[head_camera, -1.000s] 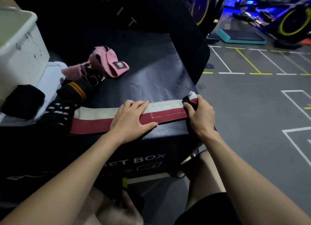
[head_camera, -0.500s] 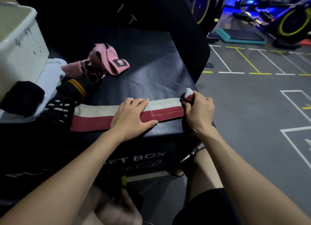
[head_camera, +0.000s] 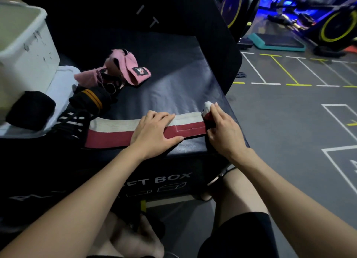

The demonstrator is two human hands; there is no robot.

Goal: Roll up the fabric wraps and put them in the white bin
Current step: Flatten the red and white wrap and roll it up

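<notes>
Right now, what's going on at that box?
A person is rolling up a red and white wrap that lies stretched across the top of a black soft box. The left hand presses flat on the strip to hold it down, while the right hand curls the wrap's right end into the start of a roll. Pink wraps and black wraps sit unrolled in a pile beside the white bin at the left.

"BOX" on black box front (head_camera: 173,180)
</notes>
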